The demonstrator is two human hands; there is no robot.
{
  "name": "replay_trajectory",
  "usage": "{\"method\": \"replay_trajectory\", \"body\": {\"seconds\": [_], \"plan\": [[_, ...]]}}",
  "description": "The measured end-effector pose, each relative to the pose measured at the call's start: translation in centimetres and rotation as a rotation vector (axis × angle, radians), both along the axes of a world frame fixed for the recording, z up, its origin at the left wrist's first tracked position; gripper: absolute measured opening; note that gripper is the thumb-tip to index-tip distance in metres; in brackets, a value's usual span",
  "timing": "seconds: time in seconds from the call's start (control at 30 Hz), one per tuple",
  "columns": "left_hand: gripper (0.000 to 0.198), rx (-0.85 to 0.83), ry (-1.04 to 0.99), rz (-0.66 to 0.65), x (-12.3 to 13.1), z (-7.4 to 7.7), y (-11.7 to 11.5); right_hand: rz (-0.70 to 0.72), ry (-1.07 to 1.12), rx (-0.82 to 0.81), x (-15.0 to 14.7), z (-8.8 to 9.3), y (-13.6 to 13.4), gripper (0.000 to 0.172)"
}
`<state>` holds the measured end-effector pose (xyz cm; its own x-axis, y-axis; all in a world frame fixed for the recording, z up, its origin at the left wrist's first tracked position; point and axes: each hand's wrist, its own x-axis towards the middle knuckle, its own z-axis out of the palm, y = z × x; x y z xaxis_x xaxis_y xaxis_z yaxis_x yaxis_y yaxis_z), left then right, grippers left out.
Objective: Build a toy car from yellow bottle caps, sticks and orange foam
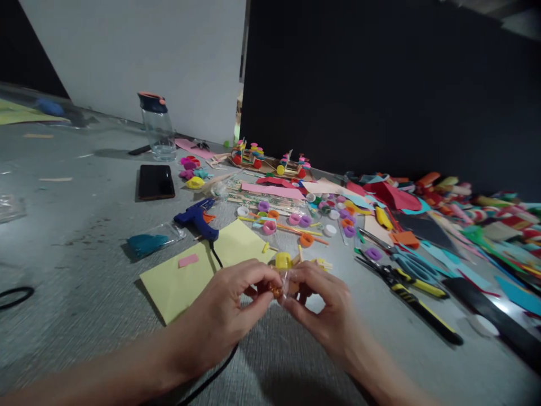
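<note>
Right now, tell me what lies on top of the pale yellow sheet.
A small pink strip lies on the sheet, and the black cord of the blue glue gun crosses it. The left hand hides part of the sheet; anything there cannot be seen.

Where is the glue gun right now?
In the head view, the glue gun lies left of centre, just right of the teal packet and at the far edge of the yellow paper, beyond the left hand.
</note>
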<state>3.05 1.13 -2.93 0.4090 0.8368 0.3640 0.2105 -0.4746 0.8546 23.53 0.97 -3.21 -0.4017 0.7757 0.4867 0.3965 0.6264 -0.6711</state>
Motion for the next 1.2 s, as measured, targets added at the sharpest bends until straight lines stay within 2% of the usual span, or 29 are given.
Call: {"method": "replay_trajectory", "body": {"seconds": [0.13, 0.4, 0.5, 0.63, 0.77, 0.87, 1.03, 1.2], "plan": [[0.019, -0.063, -0.109, -0.015, 0.3, 0.0, -0.1, -0.044, -0.022, -0.101, -0.1, 0.4, -0.3, 0.011], [0.012, -0.356, -0.373, 0.037, 0.2, 0.3, 0.5, -0.117, 0.08, -0.121, 0.2, 1.1, -0.6, 0.006], [0.012, -0.298, -0.309, 0.04, 0.2, 0.4, 0.5, -0.105, 0.083, -0.146, 0.3, 1.2, -0.4, 0.004], [0.018, -0.093, -0.142, 0.007, 0.4, 0.2, 0.3, -0.025, 0.067, -0.263, 0.2, 1.2, 0.0, 0.002], [0.019, 0.012, -0.055, -0.006, 0.5, -0.2, 0.2, -0.011, 0.056, -0.331, -0.1, 0.8, 0.0, 0.007], [0.02, 0.002, -0.058, -0.003, 0.6, -0.6, 0.2, -0.028, 0.065, -0.298, -0.4, 0.8, -0.2, 0.008], [0.022, -0.071, -0.201, 0.01, 0.7, -1.0, 0.2, -0.09, 0.033, -0.057, -0.3, 1.3, -0.6, 0.012], [0.022, -0.216, -0.302, 0.004, 0.5, -0.7, 0.3, -0.085, 0.1, -0.099, 0.2, 1.4, -0.7, 0.006]]}}
